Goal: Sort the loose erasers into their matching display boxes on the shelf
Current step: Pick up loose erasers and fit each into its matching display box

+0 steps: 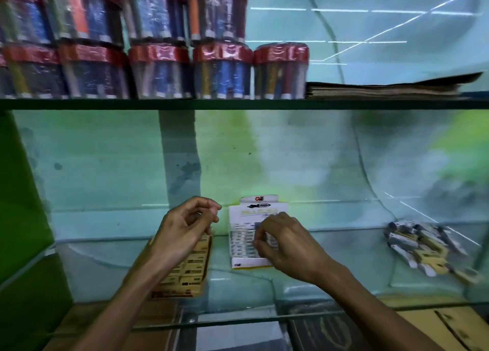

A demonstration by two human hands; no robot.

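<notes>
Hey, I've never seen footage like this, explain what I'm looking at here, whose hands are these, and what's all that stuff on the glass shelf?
This is one picture from a camera worn on a person's head, looking forward and down. No robot: two bare hands. The left hand hovers, fingers curled, over a yellow display box of erasers. The right hand reaches into a white display box of erasers, fingertips bent at the rows; whether it pinches one is too blurred to tell. Both boxes sit on a glass shelf. A pile of loose erasers lies to the right. On the shelf above stand wrapped tubs of pens.
</notes>
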